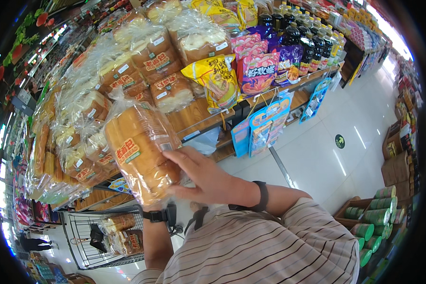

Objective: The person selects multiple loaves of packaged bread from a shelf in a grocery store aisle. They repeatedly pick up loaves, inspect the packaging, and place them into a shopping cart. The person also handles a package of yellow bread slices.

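A bagged loaf of bread [138,149], golden brown in clear printed plastic, is held up in front of me. My right hand [202,177] grips its near right side, fingers and thumb spread against the wrapper. From below, my left forearm [158,239] with a black strap reaches up under the loaf; the left hand itself is hidden behind the bread, which appears to rest on it. More bagged loaves [156,56] are piled on the wooden display shelf [190,115] just beyond.
A wire shopping cart [74,245] at lower left carries bagged loaves [126,239] and a black item. Yellow [216,83] and pink snack packets [257,72] and dark bottles [307,51] line the shelf. Blue hanging cards [269,124] jut into the aisle. Green cans [380,209] sit at right.
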The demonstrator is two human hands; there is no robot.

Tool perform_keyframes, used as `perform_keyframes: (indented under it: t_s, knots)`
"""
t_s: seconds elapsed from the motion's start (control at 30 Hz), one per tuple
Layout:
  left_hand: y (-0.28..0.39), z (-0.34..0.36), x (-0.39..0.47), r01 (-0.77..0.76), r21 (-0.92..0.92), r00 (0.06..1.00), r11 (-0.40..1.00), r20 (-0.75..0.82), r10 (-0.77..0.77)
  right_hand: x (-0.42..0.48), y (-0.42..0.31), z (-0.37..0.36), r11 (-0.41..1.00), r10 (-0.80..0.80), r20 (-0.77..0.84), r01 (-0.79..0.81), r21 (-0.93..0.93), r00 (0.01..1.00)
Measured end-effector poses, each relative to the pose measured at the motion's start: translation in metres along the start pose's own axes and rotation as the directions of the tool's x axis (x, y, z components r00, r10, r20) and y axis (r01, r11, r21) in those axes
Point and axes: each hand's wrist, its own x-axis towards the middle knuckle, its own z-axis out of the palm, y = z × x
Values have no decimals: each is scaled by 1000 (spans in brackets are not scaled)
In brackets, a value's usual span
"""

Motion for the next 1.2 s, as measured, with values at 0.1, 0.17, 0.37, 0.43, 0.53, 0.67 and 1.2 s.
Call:
perform_keyframes:
  t_s: [0.1, 0.17, 0.37, 0.43, 0.53, 0.67, 1.2]
  knots:
    - [3, -5, 9, -78, 67, 996, 995, -31, 81, -1, 6, -12, 953, 268, 110, -280, 114, 957]
    - [5, -6, 19, -151, 110, 987, 982, -45, 157, -11, 30, -6, 954, 280, 74, -286, 91, 957]
    - [9, 17, 25, -334, 204, 934, 920, -58, 352, -20, 61, -8, 842, 471, 173, -499, 207, 865]
    - [10, 18, 22, -386, 300, 908, 872, -43, 417, -22, 71, 0, 841, 476, 163, -502, 202, 864]
    - [10, 11, 25, -397, 420, 892, 816, -34, 452, -17, 80, 9, 840, 487, 136, -506, 195, 863]
    - [20, 45, 40, -364, 528, 878, 767, -79, 472, -10, 99, 4, 824, 533, 112, -545, 156, 838]
    - [103, 17, 186, -561, 568, 737, 602, 11, 676, 162, 245, 39, 935, 321, 217, -345, 80, 922]
